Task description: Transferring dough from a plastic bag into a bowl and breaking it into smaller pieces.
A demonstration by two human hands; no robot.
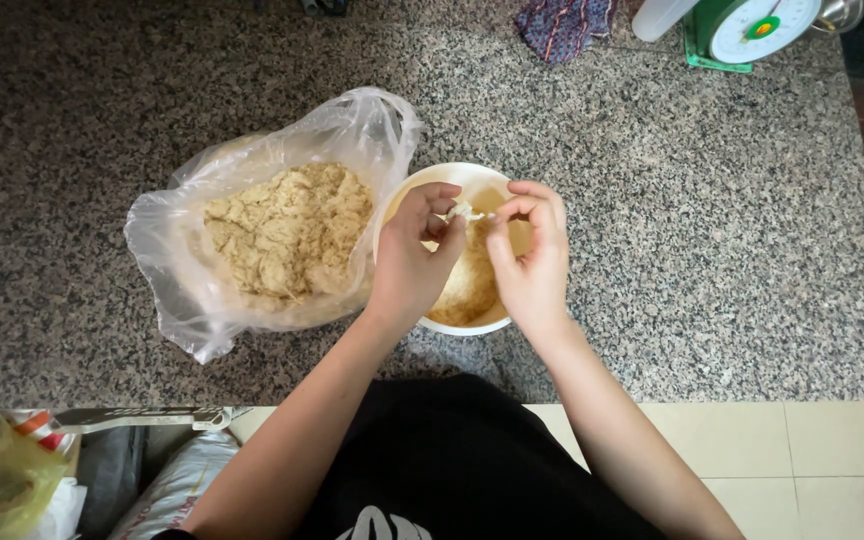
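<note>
Pale, stringy shred of white food (468,212) is pinched between the fingertips of both the left hand (414,262) and right hand (532,255), lying roughly crosswise, end to end between them, above the round white bowl (472,175) of golden shreds. It looks like a pulling-apart step; next calls for drawing the fingers gently apart. Beside them sits a clear plastic bag (167,260) of beige clumps.

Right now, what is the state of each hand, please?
Left hand: closed in a pinch on a small pale shred of food above the round white bowl.
Right hand: pinching the same shred.
</note>
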